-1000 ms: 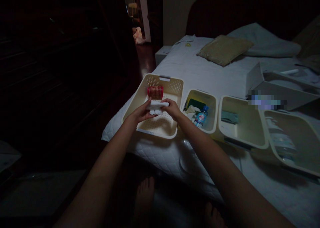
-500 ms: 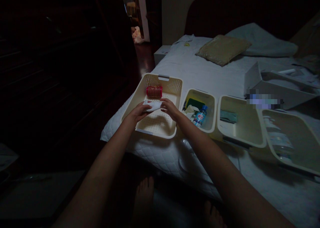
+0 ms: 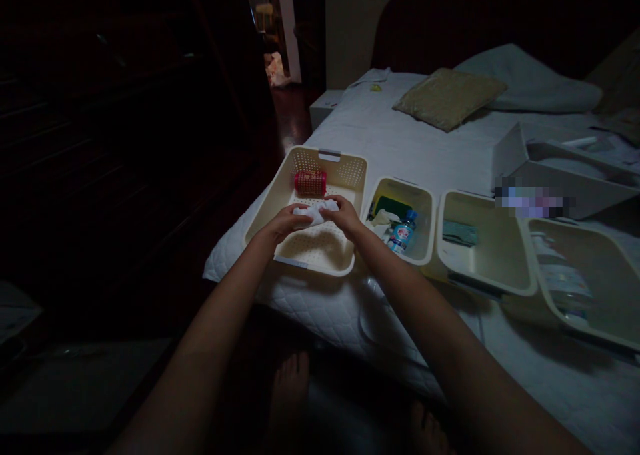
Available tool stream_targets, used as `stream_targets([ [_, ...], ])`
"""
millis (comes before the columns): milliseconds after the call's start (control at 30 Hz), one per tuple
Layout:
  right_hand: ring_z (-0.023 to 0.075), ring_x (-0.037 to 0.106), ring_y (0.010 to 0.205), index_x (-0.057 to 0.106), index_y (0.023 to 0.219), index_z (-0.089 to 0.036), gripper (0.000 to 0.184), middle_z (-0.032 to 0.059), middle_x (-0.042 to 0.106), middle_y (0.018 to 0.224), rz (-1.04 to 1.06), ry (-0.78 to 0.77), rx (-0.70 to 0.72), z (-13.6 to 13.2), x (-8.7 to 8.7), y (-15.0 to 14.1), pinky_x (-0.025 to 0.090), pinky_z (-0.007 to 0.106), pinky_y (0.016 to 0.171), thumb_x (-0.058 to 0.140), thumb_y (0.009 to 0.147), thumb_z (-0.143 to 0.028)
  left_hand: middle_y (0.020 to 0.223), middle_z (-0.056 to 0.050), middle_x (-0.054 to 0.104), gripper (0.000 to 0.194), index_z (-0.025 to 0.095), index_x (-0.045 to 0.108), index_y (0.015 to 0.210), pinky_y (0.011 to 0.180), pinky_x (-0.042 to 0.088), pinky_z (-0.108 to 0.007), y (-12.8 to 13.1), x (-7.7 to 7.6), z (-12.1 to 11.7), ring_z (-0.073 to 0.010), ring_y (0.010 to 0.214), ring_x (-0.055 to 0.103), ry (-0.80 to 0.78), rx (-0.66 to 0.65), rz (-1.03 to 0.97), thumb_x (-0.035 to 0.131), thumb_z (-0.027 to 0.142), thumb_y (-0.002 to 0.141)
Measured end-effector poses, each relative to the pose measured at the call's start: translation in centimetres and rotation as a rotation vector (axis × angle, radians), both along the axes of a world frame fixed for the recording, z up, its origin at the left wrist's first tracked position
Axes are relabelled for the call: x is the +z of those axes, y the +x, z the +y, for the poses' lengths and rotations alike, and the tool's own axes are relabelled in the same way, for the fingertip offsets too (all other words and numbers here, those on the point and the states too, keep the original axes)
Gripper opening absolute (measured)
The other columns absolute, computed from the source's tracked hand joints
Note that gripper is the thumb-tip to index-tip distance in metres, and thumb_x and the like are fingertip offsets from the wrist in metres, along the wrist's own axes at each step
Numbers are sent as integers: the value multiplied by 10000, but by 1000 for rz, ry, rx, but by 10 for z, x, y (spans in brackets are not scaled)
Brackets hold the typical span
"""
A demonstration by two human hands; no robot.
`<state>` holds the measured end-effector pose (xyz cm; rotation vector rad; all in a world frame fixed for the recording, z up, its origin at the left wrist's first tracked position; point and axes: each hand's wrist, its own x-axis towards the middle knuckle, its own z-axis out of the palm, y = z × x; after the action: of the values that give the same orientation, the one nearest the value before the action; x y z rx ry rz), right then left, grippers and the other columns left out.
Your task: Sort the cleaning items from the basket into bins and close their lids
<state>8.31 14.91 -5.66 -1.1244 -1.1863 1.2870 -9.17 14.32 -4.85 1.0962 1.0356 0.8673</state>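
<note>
One small, soft white bundle (image 3: 316, 212) is pinched by the left hand (image 3: 286, 223) and the right hand (image 3: 344, 215) over one large cream perforated plastic basket (image 3: 349, 170), where one red-and-gold cylinder (image 3: 311, 182) is laid; three smaller cream plastic bins (image 3: 500, 242) are lined up beside it.

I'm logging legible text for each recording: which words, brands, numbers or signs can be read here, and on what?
No text can be read.
Blue bottle: label with a red-and-white mark, too small and blurred.
Large bottle: pale label, too dim and blurred.
Red cylinder: patterned surface, no readable lettering.
White bundle: no lettering visible.
Pixelated patch: content hidden.
</note>
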Motion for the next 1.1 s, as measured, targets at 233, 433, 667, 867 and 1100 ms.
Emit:
stream_targets([
  [233, 133, 549, 732, 535, 917, -164, 375, 3, 570, 823, 9, 0, 5, 3, -2, -1, 478, 327, 746, 672, 569, -185, 856, -51, 660, 528, 145, 612, 982, 723, 467, -298, 1, -6, 4, -146, 722, 617, 38, 95, 130, 790, 288, 507],
  [433, 146, 569, 820, 508, 986, -166, 439, 37, 582, 939, -11, 14, -27, 2, -3, -2, 479, 329, 792, 683, 584, -185, 803, -39, 648, 560, 143, 611, 1001, 644, 443, -267, 4, -1, -1, -133, 663, 585, 50, 112, 278, 778, 348, 508],
  [667, 139, 590, 855, 470, 1049, -207, 425, 52, 612, 1025, -18, -103, 105, -7, 11, -2, 486, 336, 775, 676, 691, -306, 729, -24, 634, 398, 125, 646, 841, 557, 400, -230, 7, 6, -1, -108, 582, 548, 107, 201, 108, 750, 333, 518],
  [867, 148, 583, 888, 549, 1016, -208, 370, 58, 633, 1062, -27, -100, 265, -8, 11, 2, 476, 355, 801, 687, 702, -346, 740, -26, 639, 355, 131, 647, 824, 556, 408, -233, 5, 5, 0, -110, 585, 562, 51, 140, -7, 729, 290, 518],
  [1100, 128, 591, 793, 612, 906, -163, 267, 42, 667, 904, 25, -148, 264, -6, 8, 3, 477, 329, 787, 691, 698, -310, 711, -5, 613, 333, 135, 618, 798, 517, 381, -222, 6, 4, -1, -102, 570, 543, -4, 160, 9, 729, 276, 518],
])
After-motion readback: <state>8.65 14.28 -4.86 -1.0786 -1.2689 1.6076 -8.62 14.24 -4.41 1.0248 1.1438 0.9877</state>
